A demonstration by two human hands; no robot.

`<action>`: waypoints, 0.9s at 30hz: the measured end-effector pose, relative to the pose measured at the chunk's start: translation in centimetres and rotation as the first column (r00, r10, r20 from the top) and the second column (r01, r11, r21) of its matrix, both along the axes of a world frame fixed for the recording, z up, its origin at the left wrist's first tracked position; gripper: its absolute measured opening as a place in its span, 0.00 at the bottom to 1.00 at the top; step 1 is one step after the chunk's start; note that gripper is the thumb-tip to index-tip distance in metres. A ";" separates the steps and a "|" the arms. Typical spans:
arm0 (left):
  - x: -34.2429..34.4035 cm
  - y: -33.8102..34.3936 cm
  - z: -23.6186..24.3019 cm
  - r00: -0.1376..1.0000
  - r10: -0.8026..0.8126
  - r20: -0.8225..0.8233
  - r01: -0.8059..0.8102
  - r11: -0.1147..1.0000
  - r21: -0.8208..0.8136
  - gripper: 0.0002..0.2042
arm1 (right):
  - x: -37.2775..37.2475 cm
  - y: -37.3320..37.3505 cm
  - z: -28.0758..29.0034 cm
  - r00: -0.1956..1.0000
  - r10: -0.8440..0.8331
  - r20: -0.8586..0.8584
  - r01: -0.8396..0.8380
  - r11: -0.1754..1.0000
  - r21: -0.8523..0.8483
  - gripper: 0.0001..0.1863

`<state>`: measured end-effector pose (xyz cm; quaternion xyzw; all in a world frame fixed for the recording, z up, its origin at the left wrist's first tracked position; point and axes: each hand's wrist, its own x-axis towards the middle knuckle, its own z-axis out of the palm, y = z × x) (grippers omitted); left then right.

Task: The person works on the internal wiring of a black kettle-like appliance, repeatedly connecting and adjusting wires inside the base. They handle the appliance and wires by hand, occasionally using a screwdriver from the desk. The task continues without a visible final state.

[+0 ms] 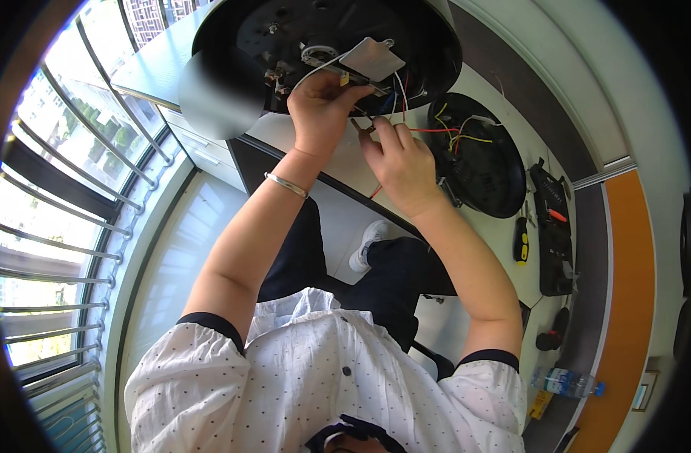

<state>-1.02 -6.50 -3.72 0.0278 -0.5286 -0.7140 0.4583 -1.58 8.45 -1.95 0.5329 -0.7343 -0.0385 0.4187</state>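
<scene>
A round black appliance housing [247,30] lies with its inside facing me, showing metal fittings, a small pale metal plate [372,59] and several thin wires. My left hand [323,109] reaches into it, thumb and fingers closed near a white wire [315,74]; what they hold is hidden. Just right of it, at the housing's near edge, my right hand [402,162] pinches a thin wire end between thumb and fingers. A red wire [430,130] runs from beside this hand to a round black cover [496,177] on the right, where yellow, red and white wires gather.
A yellow-and-black screwdriver [521,241] lies right of the cover, beside a black tool case [555,257]. Farther down the table are a dark red-and-black tool [553,332] and a plastic bottle [568,382] on its side. A barred window [66,204] is at the left.
</scene>
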 end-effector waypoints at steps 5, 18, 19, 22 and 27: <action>0.3 0.2 0.3 0.999 -0.036 -0.018 0.036 0.999 0.031 0.08 | -0.4 0.2 0.0 0.998 0.050 -0.029 -0.050 0.999 0.013 0.12; 0.1 0.0 0.0 0.998 -0.049 -0.026 0.050 0.998 0.032 0.08 | 0.4 0.8 1.9 0.962 0.268 0.049 -0.253 0.946 -0.202 0.15; 0.1 0.1 0.1 0.998 -0.051 -0.037 0.053 0.998 0.044 0.08 | 0.1 1.1 2.0 0.956 0.289 0.060 -0.264 0.928 -0.263 0.15; 0.2 0.3 0.2 0.997 -0.052 -0.053 0.055 0.997 0.056 0.08 | -0.1 1.4 2.6 0.932 0.346 0.111 -0.257 0.844 -0.471 0.11; 0.2 0.1 0.2 0.999 -0.050 -0.015 0.050 0.999 0.020 0.08 | -0.5 1.2 2.4 0.861 0.443 0.248 -0.154 0.693 -0.704 0.06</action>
